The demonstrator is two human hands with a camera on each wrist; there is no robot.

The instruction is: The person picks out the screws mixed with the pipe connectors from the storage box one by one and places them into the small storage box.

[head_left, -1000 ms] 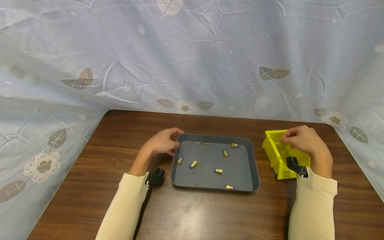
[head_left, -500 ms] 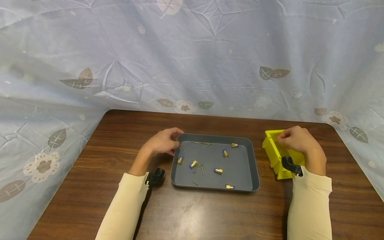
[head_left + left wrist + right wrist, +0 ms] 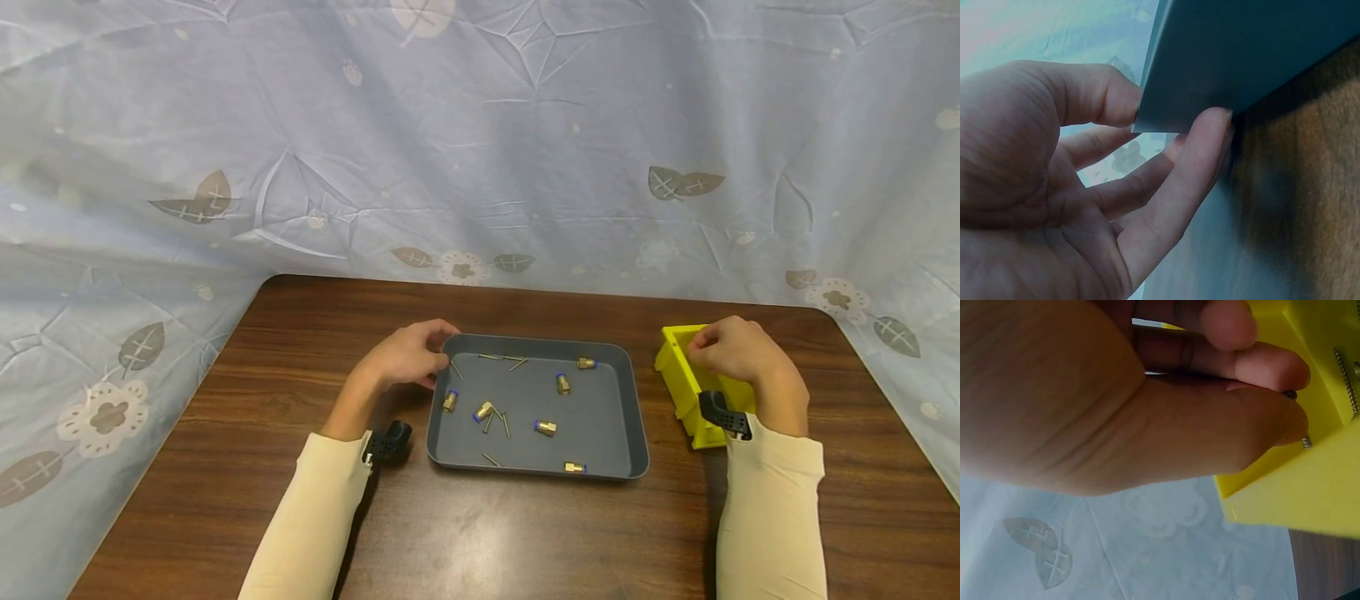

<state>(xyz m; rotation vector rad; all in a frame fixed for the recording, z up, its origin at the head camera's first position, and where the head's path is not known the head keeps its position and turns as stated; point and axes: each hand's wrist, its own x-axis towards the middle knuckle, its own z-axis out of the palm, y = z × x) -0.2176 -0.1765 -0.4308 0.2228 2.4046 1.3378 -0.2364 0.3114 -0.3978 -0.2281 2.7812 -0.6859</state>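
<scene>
My left hand (image 3: 405, 354) grips the left edge of a grey tray (image 3: 600, 408), its fingertips at the rim and outer wall in the left wrist view (image 3: 1185, 75). Inside the tray lie several brass fittings with blue collars (image 3: 546, 427) and several thin screws (image 3: 506, 425). Over the yellow bin (image 3: 682, 392) on the right, my right hand (image 3: 746, 354) has thumb and index finger pinched together. A small screw (image 3: 1290, 395) shows between those fingertips as a dark end, mostly hidden by the thumb. Other screws (image 3: 1346, 381) lie in the bin.
Both things stand on a brown wooden table (image 3: 480, 533), the bin to the right of the tray with a gap between. A pale patterned curtain (image 3: 480, 150) hangs behind and along the sides. Black wrist mounts (image 3: 390, 442) sit at the cuffs.
My right hand has moved a little left over the bin, and the screw that stuck out from its fingertips no longer shows in the head view. The left hand and tray stay still.
</scene>
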